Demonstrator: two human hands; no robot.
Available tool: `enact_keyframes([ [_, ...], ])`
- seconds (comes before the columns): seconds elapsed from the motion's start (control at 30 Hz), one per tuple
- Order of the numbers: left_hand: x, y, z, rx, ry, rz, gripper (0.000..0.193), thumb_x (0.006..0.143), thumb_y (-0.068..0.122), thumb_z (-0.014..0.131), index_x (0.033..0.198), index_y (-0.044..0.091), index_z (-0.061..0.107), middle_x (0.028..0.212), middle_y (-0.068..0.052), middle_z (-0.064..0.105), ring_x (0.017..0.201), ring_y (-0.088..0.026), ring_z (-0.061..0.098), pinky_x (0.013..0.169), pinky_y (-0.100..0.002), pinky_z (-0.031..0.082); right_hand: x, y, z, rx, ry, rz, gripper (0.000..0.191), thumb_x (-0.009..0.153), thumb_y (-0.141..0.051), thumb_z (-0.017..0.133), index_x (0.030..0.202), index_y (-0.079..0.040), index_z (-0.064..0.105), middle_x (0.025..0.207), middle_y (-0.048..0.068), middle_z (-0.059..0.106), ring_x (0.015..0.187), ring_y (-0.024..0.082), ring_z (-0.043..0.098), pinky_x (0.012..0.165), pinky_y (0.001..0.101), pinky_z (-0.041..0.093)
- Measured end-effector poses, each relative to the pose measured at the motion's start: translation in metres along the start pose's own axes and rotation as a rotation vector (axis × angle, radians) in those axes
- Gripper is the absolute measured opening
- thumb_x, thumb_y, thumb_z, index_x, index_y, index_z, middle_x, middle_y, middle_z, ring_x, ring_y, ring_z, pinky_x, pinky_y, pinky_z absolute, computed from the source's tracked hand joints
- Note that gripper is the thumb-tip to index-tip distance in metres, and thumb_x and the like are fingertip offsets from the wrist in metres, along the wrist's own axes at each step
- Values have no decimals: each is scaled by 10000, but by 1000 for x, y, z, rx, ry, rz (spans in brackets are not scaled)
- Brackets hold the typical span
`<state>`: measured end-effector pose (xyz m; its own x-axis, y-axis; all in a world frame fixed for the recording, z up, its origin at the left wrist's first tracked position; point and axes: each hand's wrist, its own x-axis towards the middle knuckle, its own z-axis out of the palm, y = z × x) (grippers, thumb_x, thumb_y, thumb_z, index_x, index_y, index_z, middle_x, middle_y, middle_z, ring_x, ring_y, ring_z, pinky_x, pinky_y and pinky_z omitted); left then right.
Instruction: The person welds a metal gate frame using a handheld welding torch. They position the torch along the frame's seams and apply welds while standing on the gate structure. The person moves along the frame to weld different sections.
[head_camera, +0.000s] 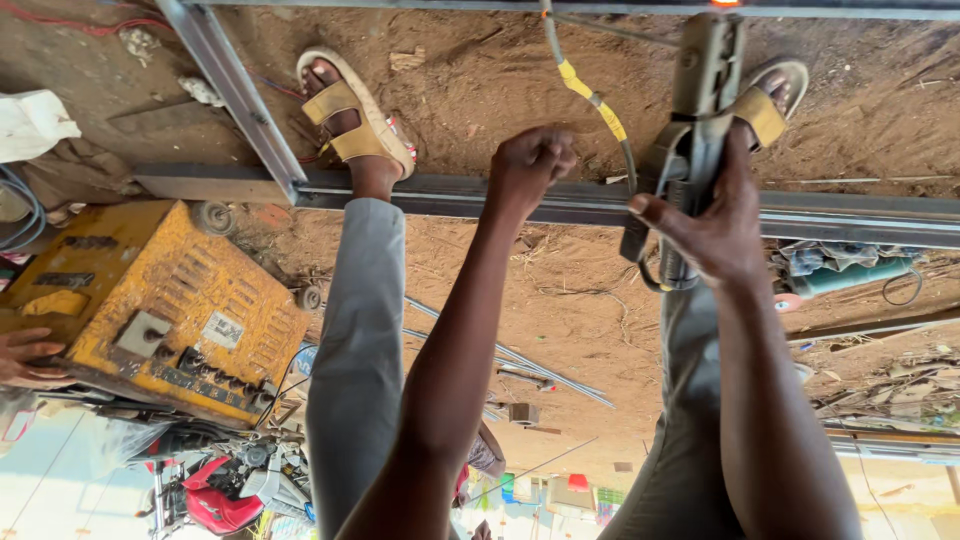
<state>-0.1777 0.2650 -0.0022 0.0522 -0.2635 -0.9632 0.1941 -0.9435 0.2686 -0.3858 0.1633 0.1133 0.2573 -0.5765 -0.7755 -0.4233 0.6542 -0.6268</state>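
My right hand (712, 228) grips a grey-green welding electrode holder (700, 95) that points away from me over a long steel bar (860, 215) lying across the dirt ground. A cable with yellow tape (590, 95) runs from the holder. My left hand (533, 165) is closed in a fist and rests against the same bar, a little left of the holder; nothing shows inside it. My feet in tan sandals (355, 125) stand just beyond the bar, and my grey trouser legs (355, 360) lie under both arms.
A yellow welding machine (190, 300) sits at the left, with another person's hand (25, 355) on its edge. A second steel section (235, 90) angles off at upper left. Thin rods (520, 360), scraps and a green tool (850, 272) lie on the dirt.
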Motion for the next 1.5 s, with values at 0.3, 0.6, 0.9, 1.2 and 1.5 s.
enact_keyframes([
  [0.3,-139,-3,-129,95,-199,188,236,1035,204,623,1186,28,664,1072,-117,763,1006,-201,774,866,-334,637,61,2,150,-221,-15,-86,804,874,-386,894,1402,-39,397,1029,106,684,866,218,728,850,406,642],
  [0.6,-96,26,-112,187,40,474,765,1000,418,645,1603,56,345,1358,-241,672,1201,-366,704,1023,-492,579,108,-7,179,-151,1,20,783,886,-262,885,1445,-35,386,1150,158,683,968,259,761,899,418,639],
  [0.9,-90,31,-106,225,40,493,927,969,443,662,1657,39,190,1439,-307,584,1234,-375,681,1037,-485,574,117,-9,171,-250,-27,-77,810,912,-291,921,1456,-13,389,1204,179,683,1020,268,759,890,422,633],
  [1.2,-90,27,-112,286,1,450,971,958,483,644,1670,50,144,1338,-293,641,1158,-361,720,988,-464,611,109,-9,177,-336,-35,-217,766,924,-259,915,1402,10,381,1137,215,682,959,297,759,873,428,638],
  [1.5,-95,31,-113,231,-32,524,988,933,467,709,1676,80,186,1456,-257,585,1252,-324,674,1054,-468,563,116,-16,169,-114,-48,71,747,908,-237,877,1406,-19,364,1232,193,644,1085,268,734,932,401,615],
])
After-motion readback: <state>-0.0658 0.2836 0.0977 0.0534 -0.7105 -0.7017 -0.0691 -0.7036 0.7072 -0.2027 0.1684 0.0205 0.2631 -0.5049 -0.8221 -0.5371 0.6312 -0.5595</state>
